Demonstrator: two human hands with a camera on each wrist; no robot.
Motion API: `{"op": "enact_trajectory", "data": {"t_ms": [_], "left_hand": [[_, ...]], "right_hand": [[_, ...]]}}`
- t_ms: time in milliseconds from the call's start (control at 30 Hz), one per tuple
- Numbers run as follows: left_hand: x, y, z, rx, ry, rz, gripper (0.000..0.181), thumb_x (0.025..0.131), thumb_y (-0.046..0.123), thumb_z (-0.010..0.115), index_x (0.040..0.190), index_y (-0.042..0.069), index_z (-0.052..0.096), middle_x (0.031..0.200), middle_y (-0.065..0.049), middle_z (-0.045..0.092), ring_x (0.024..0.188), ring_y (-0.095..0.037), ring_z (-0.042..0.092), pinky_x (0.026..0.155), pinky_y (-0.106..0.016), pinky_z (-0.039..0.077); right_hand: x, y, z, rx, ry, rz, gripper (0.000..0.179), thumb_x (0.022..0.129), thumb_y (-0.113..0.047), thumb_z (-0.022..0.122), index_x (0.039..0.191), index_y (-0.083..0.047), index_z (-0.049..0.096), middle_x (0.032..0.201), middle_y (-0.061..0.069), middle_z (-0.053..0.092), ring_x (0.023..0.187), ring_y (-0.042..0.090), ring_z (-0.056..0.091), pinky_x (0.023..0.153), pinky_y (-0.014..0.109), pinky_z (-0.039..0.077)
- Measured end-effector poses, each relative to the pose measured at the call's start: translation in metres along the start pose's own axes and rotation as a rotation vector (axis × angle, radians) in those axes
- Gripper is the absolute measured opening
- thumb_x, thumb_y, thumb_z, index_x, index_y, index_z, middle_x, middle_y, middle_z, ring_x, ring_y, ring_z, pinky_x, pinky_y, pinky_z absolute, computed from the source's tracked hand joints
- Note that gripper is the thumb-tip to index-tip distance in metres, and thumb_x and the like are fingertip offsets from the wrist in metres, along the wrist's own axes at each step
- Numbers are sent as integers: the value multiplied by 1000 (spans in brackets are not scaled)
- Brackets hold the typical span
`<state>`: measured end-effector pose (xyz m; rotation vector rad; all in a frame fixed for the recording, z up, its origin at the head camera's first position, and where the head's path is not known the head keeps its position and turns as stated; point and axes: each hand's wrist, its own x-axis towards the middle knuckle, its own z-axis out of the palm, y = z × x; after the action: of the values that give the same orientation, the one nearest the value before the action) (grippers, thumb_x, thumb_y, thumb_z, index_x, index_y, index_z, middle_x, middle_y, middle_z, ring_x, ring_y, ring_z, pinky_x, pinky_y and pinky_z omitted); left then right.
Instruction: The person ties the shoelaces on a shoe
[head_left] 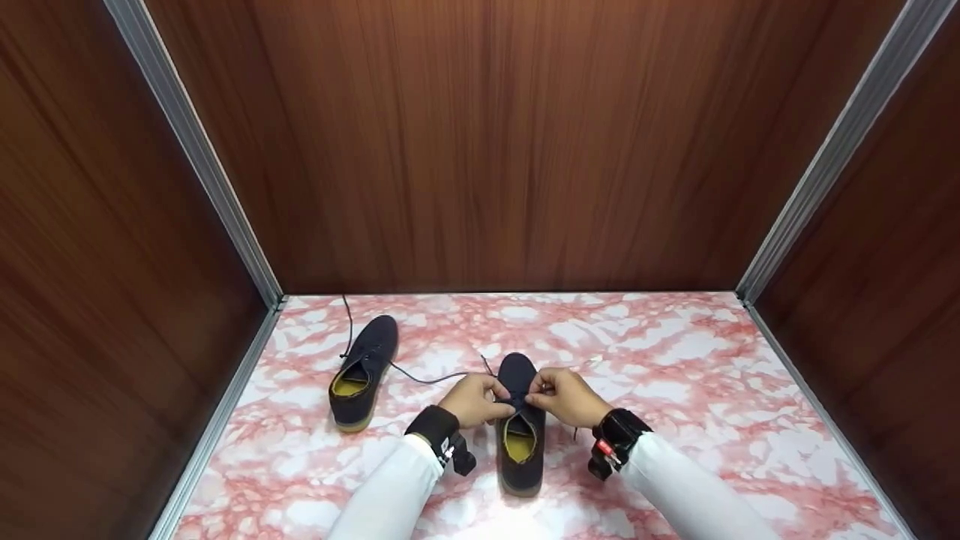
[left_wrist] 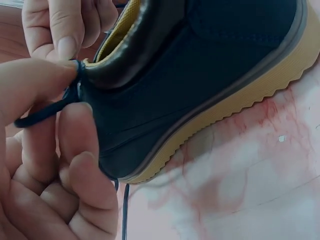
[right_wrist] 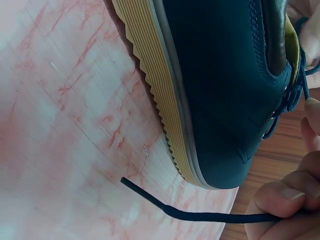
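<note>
From my head view I see a bench (head_left: 720,427) marbled red and white, walled by a brown back panel (head_left: 480,150), left panel (head_left: 90,262) and right panel (head_left: 892,285), with grey metal strips (head_left: 196,142) at the corners. A second shoe (head_left: 367,367), dark and yellow-lined, stands left, its laces (head_left: 351,319) trailing loose.

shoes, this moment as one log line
left hand: pinches lace | right hand: holds lace | nearer shoe: sole down between hands | other shoe: sole down, further left
</note>
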<state>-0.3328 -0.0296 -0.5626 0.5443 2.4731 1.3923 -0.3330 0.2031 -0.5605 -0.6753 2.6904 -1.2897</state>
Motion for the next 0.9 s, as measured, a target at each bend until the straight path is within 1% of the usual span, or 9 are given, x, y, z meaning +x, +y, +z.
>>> {"op": "enact_trajectory", "data": {"t_ms": [100, 233, 467, 667, 733, 800, 900], "left_hand": [[0, 0, 3, 12, 28, -8, 23, 86, 20, 83, 98, 3, 74, 58, 10, 54, 52, -2, 55, 54, -17, 45], [1, -1, 7, 40, 56, 0, 18, 86, 20, 82, 92, 5, 73, 60, 11, 52, 54, -2, 51, 55, -16, 42], [0, 1, 9, 48, 65, 3, 14, 87, 18, 80, 87, 7, 72, 64, 10, 54, 58, -3, 52, 57, -16, 42], [-1, -1, 12, 63, 84, 34, 14, 87, 18, 81, 86, 7, 71, 66, 10, 53, 58, -3, 50, 56, -17, 41], [-1, -2, 12, 64, 91, 45, 14, 87, 18, 81, 87, 8, 71, 66, 11, 51, 58, -3, 49, 55, -17, 40], [-1, -3, 13, 67, 97, 56, 14, 86, 18, 80, 87, 8, 71, 65, 11, 50, 57, -3, 49, 55, -16, 40], [-1, -2, 13, 77, 109, 68, 14, 86, 18, 80, 88, 7, 71, 65, 12, 49, 57, -2, 48, 55, -16, 39]], "right_hand": [[1, 0, 2, -21, 13, -11, 14, 94, -14, 77, 86, -9, 67, 81, -1, 66, 71, 2, 55, 65, 16, 44], [2, 2, 5, -54, 27, -9, 15, 94, -16, 78, 86, -10, 66, 81, -1, 66, 71, 2, 55, 66, 17, 45], [2, 2, 7, -95, 64, 18, 20, 93, -20, 79, 83, -11, 65, 78, -3, 64, 70, 4, 53, 65, 18, 44], [1, 2, 8, -90, 71, 9, 18, 94, -18, 78, 84, -11, 65, 78, -3, 64, 69, 4, 53, 64, 18, 44], [1, 2, 8, -89, 73, 7, 16, 94, -18, 78, 87, -10, 66, 77, -4, 63, 68, 3, 52, 63, 18, 43], [0, 2, 9, -90, 72, -2, 13, 94, -16, 78, 91, -9, 68, 79, -2, 65, 69, 3, 53, 63, 18, 43], [1, 3, 10, -79, 54, -23, 11, 95, -14, 76, 102, -7, 73, 90, 4, 75, 78, 6, 62, 69, 18, 49]]}}
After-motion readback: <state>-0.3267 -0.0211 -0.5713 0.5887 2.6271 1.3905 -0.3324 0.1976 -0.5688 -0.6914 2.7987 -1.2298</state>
